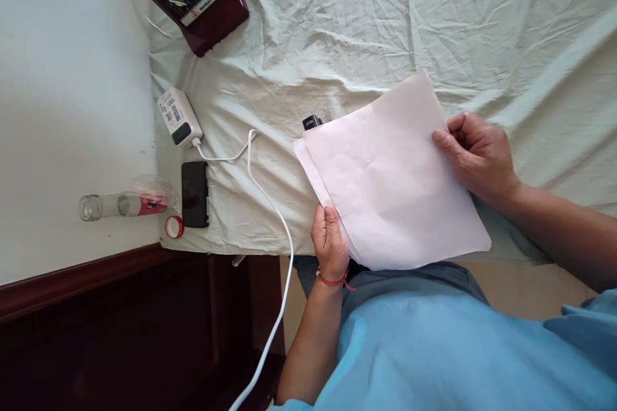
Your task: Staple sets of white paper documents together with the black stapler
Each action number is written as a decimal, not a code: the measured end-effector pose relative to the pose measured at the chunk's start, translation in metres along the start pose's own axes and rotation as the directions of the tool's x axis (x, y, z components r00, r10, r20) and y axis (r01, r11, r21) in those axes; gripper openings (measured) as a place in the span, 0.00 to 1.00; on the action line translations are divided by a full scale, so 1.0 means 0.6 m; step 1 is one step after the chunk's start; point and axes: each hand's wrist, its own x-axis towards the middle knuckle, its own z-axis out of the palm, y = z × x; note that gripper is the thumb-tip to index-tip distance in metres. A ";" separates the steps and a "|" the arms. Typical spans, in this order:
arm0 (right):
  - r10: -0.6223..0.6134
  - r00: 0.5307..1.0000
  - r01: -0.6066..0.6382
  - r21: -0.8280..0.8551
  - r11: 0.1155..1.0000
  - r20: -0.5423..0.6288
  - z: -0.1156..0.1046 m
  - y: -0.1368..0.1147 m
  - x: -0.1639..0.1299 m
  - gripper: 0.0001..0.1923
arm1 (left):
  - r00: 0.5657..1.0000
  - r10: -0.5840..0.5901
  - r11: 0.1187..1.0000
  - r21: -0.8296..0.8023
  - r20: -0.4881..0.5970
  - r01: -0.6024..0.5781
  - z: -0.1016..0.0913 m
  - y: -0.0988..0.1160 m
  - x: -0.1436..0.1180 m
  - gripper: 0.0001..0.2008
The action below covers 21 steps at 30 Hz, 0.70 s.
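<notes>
Sheets of white paper (390, 180) lie tilted in front of me, over the near edge of the cloth-covered table. At their lower left edge, my left hand (330, 241) is closed, thumb on top and the other fingers beneath. My right hand (475, 154) pinches the right edge of the top sheet between thumb and fingers. The top sheet sits slightly askew, so the edge of another sheet shows along the left. A small black object (312, 122) peeks out behind the paper's upper left corner; most of it is hidden.
A dark red fan (216, 19) stands at the back left. A white power strip (179, 117) with a white cable (274, 205), a black phone (195, 194), a glass bottle (120, 204) and a red cap (174, 227) are along the left. Pale green cloth (337, 26) covers the table.
</notes>
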 end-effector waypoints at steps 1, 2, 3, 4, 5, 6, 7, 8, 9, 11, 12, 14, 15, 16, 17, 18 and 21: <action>0.011 1.000 -0.011 0.005 1.000 0.012 0.000 0.001 -0.001 0.27 | 1.000 -0.002 1.000 0.001 0.002 0.002 0.001 0.001 0.000 0.26; 0.019 0.999 -0.020 0.010 1.000 0.028 -0.001 0.002 -0.002 0.26 | 1.000 -0.005 1.000 0.004 0.003 0.005 0.002 0.003 -0.001 0.26; 0.024 0.999 -0.025 0.018 1.000 0.041 -0.001 0.002 -0.003 0.26 | 1.000 -0.008 1.000 0.010 0.002 0.008 0.003 0.005 -0.001 0.27; 0.026 0.998 -0.027 0.025 0.999 0.050 -0.001 0.003 -0.004 0.26 | 1.000 -0.010 1.000 0.016 0.000 0.010 0.004 0.006 -0.002 0.27; 0.027 0.998 -0.029 0.032 0.999 0.053 -0.001 0.003 -0.004 0.26 | 1.000 -0.012 1.000 0.023 -0.001 0.012 0.005 0.007 -0.002 0.27; 0.030 0.998 -0.032 0.038 0.999 0.051 -0.002 0.004 -0.005 0.26 | 1.000 -0.013 0.999 0.030 -0.001 0.013 0.006 0.008 -0.003 0.27; 0.034 0.998 -0.036 0.041 0.998 0.050 -0.002 0.004 -0.005 0.25 | 1.000 -0.012 0.999 0.038 0.001 0.012 0.007 0.009 -0.003 0.27; 0.037 0.998 -0.039 0.042 0.998 0.049 -0.002 0.005 -0.006 0.24 | 1.000 -0.009 0.999 0.046 0.004 0.009 0.007 0.009 -0.004 0.27; 0.039 0.998 -0.041 0.040 0.998 0.049 -0.002 0.005 -0.006 0.24 | 1.000 -0.005 0.998 0.056 0.008 0.004 0.007 0.009 -0.004 0.27; 0.038 0.998 -0.040 0.033 0.999 0.051 -0.003 0.004 -0.006 0.23 | 1.000 0.006 0.997 0.079 0.011 -0.006 0.008 0.007 -0.005 0.27; 0.040 0.998 -0.041 0.032 0.999 0.052 -0.003 0.003 -0.006 0.23 | 1.000 0.010 0.996 0.090 0.008 -0.011 0.008 0.007 -0.005 0.27; 0.044 0.998 -0.046 0.037 0.998 0.047 -0.002 0.000 -0.007 0.24 | 1.000 0.017 0.995 0.103 0.004 -0.017 0.007 0.005 -0.005 0.27; 0.048 0.998 -0.050 0.040 0.998 0.045 -0.002 -0.002 -0.007 0.24 | 1.000 0.017 0.994 0.107 0.007 -0.017 0.007 0.005 -0.005 0.27; 0.050 0.998 -0.052 0.044 0.998 0.041 -0.001 -0.003 -0.007 0.25 | 1.000 0.014 0.994 0.111 0.016 -0.016 0.007 0.004 -0.005 0.27; 0.051 0.998 -0.053 0.047 0.998 0.037 -0.001 -0.004 -0.008 0.25 | 1.000 0.011 0.993 0.114 0.028 -0.014 0.006 0.004 -0.005 0.27; 0.049 0.998 -0.050 0.048 0.998 0.031 -0.001 -0.004 -0.008 0.26 | 0.999 0.006 0.993 0.117 0.043 -0.011 0.006 0.004 -0.006 0.27; 0.038 0.999 -0.039 0.042 0.998 0.030 0.000 -0.002 -0.007 0.26 | 0.998 0.003 0.992 0.127 0.061 -0.010 0.005 0.004 -0.006 0.27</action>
